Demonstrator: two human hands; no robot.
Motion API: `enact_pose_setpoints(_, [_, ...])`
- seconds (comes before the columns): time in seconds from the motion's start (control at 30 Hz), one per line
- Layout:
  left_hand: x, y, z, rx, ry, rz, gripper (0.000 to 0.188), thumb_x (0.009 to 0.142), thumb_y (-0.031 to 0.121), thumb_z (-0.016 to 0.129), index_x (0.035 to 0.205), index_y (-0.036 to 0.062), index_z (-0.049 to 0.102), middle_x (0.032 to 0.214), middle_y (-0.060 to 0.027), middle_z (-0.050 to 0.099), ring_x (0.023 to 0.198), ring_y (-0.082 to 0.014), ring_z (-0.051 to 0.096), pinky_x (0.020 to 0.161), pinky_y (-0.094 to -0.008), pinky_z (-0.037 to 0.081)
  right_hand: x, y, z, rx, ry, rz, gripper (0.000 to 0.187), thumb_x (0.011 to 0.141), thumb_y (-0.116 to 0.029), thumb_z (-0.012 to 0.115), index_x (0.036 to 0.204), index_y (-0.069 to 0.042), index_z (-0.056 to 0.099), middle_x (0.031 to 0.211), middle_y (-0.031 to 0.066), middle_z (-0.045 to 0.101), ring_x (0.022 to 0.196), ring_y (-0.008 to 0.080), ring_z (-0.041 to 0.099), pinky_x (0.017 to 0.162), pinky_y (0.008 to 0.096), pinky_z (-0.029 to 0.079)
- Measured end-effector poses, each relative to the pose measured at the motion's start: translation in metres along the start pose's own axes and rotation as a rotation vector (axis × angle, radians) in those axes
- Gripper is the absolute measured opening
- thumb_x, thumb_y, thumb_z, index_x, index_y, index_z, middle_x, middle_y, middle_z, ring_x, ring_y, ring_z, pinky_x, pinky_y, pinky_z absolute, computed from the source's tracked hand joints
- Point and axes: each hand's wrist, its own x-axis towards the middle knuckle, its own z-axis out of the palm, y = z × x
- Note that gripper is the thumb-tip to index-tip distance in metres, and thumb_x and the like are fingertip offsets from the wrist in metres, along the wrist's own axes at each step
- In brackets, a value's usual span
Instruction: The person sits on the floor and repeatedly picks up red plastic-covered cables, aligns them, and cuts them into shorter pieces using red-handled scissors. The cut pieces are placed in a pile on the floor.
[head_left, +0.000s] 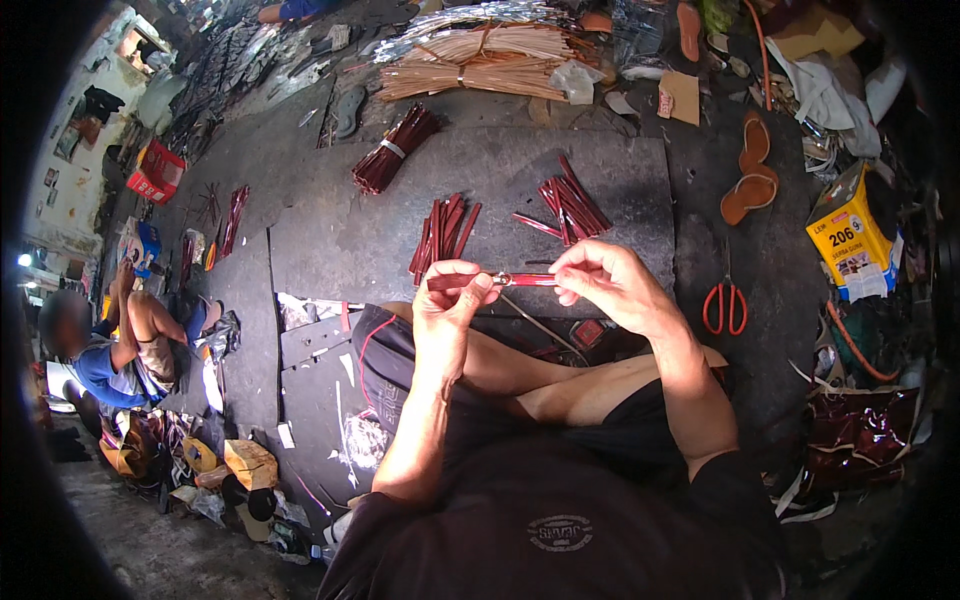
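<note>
Between my two hands a short dark red strap (532, 280) is stretched level, with a small metal buckle (502, 279) on it near my left fingers. My left hand (452, 303) pinches the strap's left end between thumb and fingers. The right end sits in the fingertips of my right hand (606, 280). Just beyond my hands lie two loose piles of dark red strips, a left pile (440, 237) and a right pile (577, 205). A larger bundle of dark red strips (397, 150), tied with a pale band, rests farther off.
Orange-handled scissors (725, 308) lie right of my knee, with brown sandals (750, 195) beyond. A yellow box (855, 230) stands at the right. Long tan strips (475, 75) are stacked at the back. Another person (125, 340) sits at the left, near a red box (156, 172).
</note>
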Motion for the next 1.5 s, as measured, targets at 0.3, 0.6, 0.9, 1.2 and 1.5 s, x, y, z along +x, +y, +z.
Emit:
enact_pose_setpoints(0.3, [0.009, 0.009, -0.032, 0.005, -0.093, -0.127, 0.024, 0.098, 0.018, 0.061, 0.113, -0.0012, 0.064, 0.095, -0.0054, 0.067, 0.081, -0.0114, 0.064, 0.077, -0.0248, 0.052, -0.007, -0.008, -0.016, 0.052, 0.052, 0.004, 0.019, 0.097, -0.013, 0.061, 0.105, 0.004, 0.062, 0.089, 0.0062, 0.065, 0.081, 0.0122, 0.063, 0.079, 0.0276, 0.054])
enact_pose_setpoints(0.6, [0.01, -0.035, -0.004, -0.996, -0.202, -0.571, 0.024, 0.097, 0.011, 0.06, 0.119, 0.0022, 0.06, 0.097, -0.0099, 0.069, 0.09, -0.0184, 0.068, 0.081, -0.0294, 0.059, 0.008, 0.062, 0.027, 1.05, 0.087, 0.095, 0.02, 0.097, -0.017, 0.062, 0.112, -0.003, 0.063, 0.099, 0.0078, 0.067, 0.09, 0.0199, 0.066, 0.088, 0.0382, 0.056])
enact_pose_setpoints(0.9, [0.006, -0.042, 0.009, -0.959, -0.172, -0.575, 0.026, 0.1, 0.01, 0.055, 0.123, -0.0005, 0.056, 0.102, -0.0096, 0.066, 0.095, -0.0152, 0.066, 0.084, -0.0258, 0.057, 0.012, 0.085, 0.037, 1.073, 0.033, 0.065, 0.021, 0.099, -0.021, 0.059, 0.115, -0.008, 0.064, 0.102, 0.0014, 0.066, 0.09, 0.0139, 0.061, 0.085, 0.0327, 0.051])
enact_pose_setpoints(1.2, [0.006, -0.042, 0.01, -0.983, -0.189, -0.584, 0.026, 0.1, 0.01, 0.055, 0.123, -0.0005, 0.056, 0.103, -0.0095, 0.065, 0.095, -0.015, 0.065, 0.084, -0.0253, 0.057, 0.01, 0.075, 0.04, 1.059, 0.026, 0.022, 0.021, 0.099, -0.022, 0.059, 0.112, -0.008, 0.065, 0.099, 0.0007, 0.065, 0.088, 0.013, 0.061, 0.086, 0.0329, 0.049])
enact_pose_setpoints(1.5, [0.01, -0.022, 0.007, -1.217, -0.14, -0.516, 0.051, 0.1, 0.04, 0.05, 0.128, -0.0027, 0.054, 0.117, -0.0155, 0.066, 0.108, -0.0264, 0.064, 0.096, -0.0409, 0.052, 0.003, 0.055, 0.027, 0.728, 0.029, 0.056, 0.014, 0.098, -0.02, 0.058, 0.098, -0.006, 0.063, 0.09, 0.0024, 0.063, 0.082, 0.0135, 0.061, 0.08, 0.0318, 0.05])
